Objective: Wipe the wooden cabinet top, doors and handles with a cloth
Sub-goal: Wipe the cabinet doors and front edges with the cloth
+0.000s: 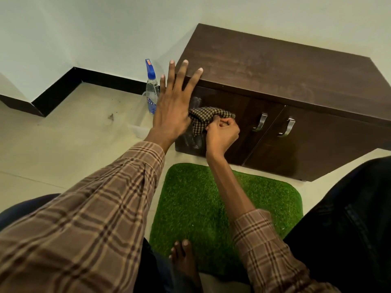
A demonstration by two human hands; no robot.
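Observation:
A low dark-brown wooden cabinet [285, 68] stands against the wall, with two doors and two metal handles [260, 122] [287, 127]. My right hand [222, 134] grips a brown checked cloth [206, 119] and holds it against the left door, where wet streaks show. My left hand [175, 102] is spread with straight fingers, its fingertips over the cabinet's top left corner. Whether they touch the edge is unclear.
A clear spray bottle with a blue nozzle [152, 87] stands on the floor just left of the cabinet, near the black skirting board. A green artificial-grass mat [201, 197] lies in front of the cabinet, with my bare foot [184, 256] on its near edge.

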